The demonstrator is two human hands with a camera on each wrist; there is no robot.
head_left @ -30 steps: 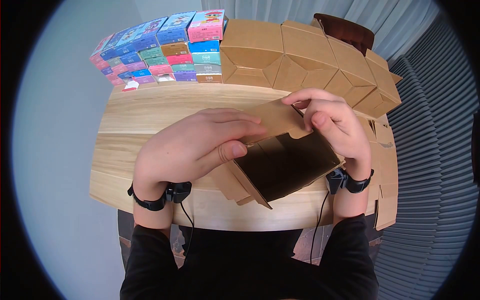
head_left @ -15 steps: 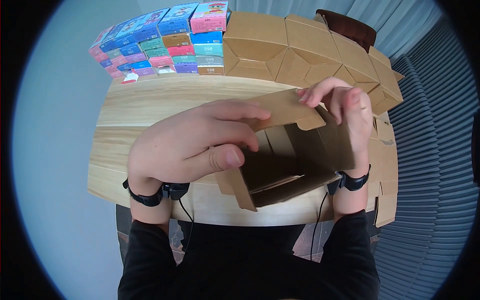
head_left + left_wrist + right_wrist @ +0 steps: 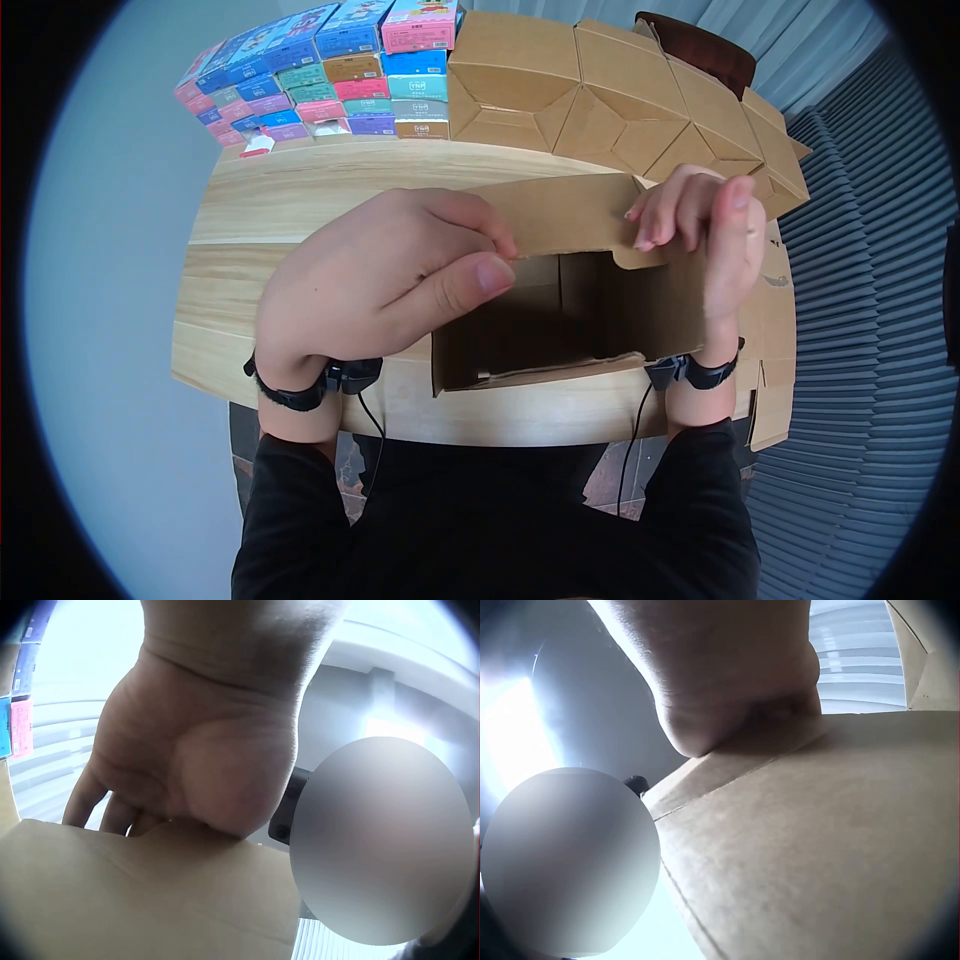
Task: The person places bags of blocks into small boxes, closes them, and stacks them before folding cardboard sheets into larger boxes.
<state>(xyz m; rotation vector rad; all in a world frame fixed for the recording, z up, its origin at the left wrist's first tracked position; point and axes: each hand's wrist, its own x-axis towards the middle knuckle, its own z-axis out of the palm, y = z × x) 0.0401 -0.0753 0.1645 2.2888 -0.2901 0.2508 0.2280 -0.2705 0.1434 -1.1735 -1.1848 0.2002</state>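
Note:
An opened cardboard box (image 3: 570,215) is held above the near part of the table, its dark inside facing the head camera. My left hand (image 3: 385,280) grips the box's left side, fingers bent over the edge and thumb along it. At the right side my right hand (image 3: 710,230) has its fingers curled over a flap corner, the thumb pointing up. In the left wrist view the left hand (image 3: 195,750) lies behind a cardboard panel (image 3: 150,892), fingertips hidden. The right wrist view has the right hand (image 3: 727,675) against a panel (image 3: 817,825), its fingers hidden.
Stacked small coloured boxes (image 3: 350,70) stand at the back left of the wooden table (image 3: 260,200). Several cardboard boxes (image 3: 515,90) stand in a row at the back right. Flattened cardboard (image 3: 775,350) lies along the right edge. A dark chair (image 3: 700,45) is behind.
The box has turned so that its opening sits more level and its lower edge runs nearly straight across. My right hand has moved right with the flap corner; the left fingers have bent further.

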